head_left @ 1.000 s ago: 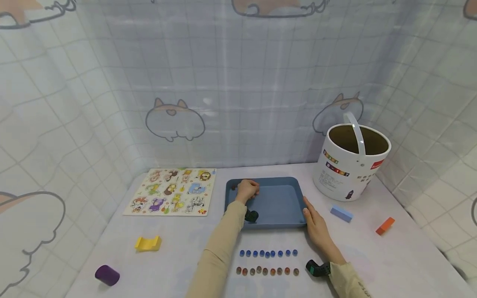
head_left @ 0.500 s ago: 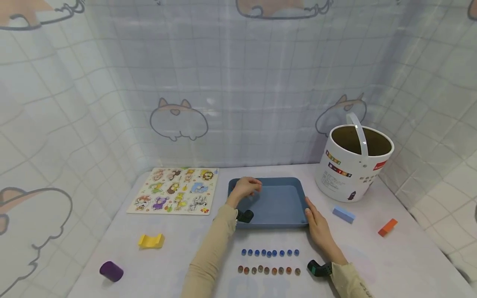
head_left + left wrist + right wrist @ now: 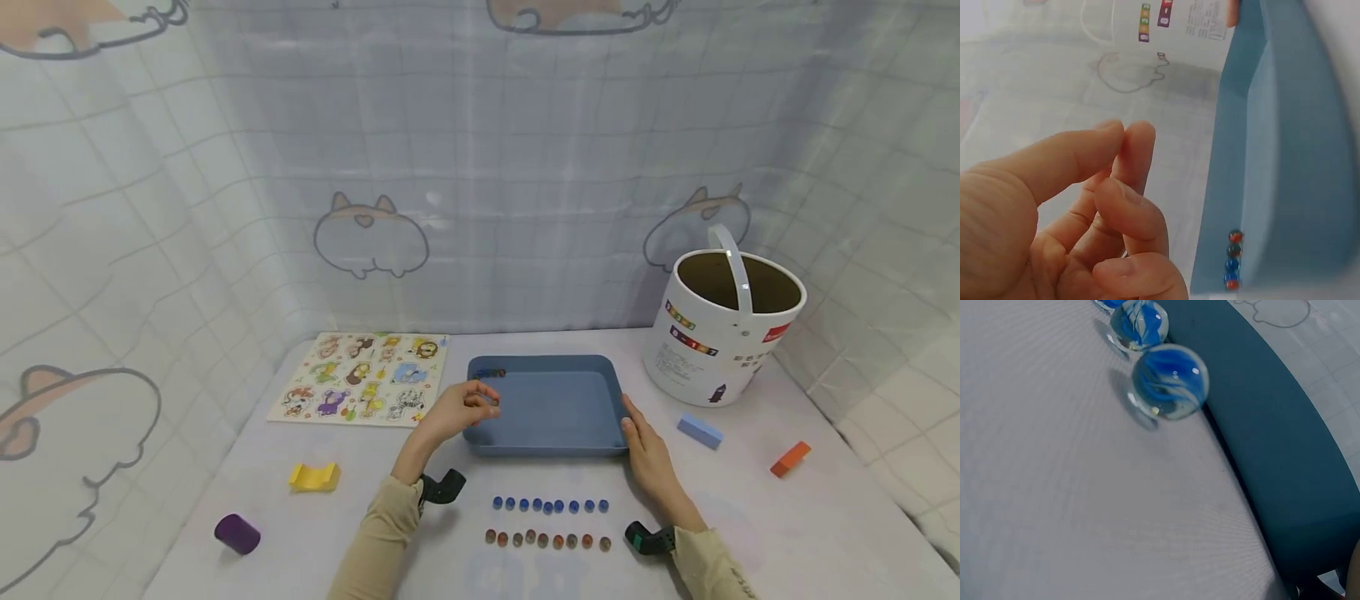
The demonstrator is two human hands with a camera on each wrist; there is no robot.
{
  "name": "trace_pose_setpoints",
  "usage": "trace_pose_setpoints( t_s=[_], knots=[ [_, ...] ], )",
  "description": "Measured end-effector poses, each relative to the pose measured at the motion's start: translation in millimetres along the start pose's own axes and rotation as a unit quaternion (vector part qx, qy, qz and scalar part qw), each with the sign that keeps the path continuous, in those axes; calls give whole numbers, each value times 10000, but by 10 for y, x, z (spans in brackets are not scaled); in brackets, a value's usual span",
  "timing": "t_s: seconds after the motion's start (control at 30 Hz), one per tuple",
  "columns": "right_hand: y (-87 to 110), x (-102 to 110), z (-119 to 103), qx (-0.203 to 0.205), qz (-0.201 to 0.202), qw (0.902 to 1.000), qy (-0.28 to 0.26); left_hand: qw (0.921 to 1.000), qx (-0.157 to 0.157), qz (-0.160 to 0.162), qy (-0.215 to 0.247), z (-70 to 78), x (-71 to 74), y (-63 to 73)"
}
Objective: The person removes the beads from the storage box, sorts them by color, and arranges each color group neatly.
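Note:
My left hand is over the front left edge of the blue tray, thumb and index fingertips close together, the other fingers loosely curled. Nothing shows between them in the left wrist view. My right hand rests at the tray's right side, fingers fairly straight along the outer wall and thumb at the rim. A short line of marbles, red, dark and blue, lies inside the tray along its far wall, at the left corner. On the table before the tray are a row of blue marbles and a row of reddish-brown and grey marbles.
An animal puzzle board lies left of the tray. Nearer are a yellow curved block and a purple cylinder. To the right stand a white bucket, a blue block and an orange block.
My left hand has drawn back from the tray's far left corner towards the front left edge, uncovering the marbles there. The right hand stays at the tray's side.

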State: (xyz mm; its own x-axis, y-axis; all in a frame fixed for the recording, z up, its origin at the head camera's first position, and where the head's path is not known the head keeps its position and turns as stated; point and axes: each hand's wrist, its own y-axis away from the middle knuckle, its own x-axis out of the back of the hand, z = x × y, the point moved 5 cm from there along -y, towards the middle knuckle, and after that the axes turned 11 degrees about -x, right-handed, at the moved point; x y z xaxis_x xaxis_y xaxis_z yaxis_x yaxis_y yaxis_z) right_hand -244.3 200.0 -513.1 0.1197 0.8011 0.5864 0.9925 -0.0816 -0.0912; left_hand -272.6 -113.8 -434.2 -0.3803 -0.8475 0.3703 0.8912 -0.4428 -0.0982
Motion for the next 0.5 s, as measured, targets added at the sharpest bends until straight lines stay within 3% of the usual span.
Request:
trace_pose_setpoints(
  t_s=[0.27, 0.5],
  knots=[
    [8, 26, -9, -171, -134, 9998, 36, 9981, -108, -549, -272, -55, -16, 496],
    [3, 13, -21, -128, -72, 9999, 49, 9904, 445, -1183, -556, -246, -178, 881]
  ],
)
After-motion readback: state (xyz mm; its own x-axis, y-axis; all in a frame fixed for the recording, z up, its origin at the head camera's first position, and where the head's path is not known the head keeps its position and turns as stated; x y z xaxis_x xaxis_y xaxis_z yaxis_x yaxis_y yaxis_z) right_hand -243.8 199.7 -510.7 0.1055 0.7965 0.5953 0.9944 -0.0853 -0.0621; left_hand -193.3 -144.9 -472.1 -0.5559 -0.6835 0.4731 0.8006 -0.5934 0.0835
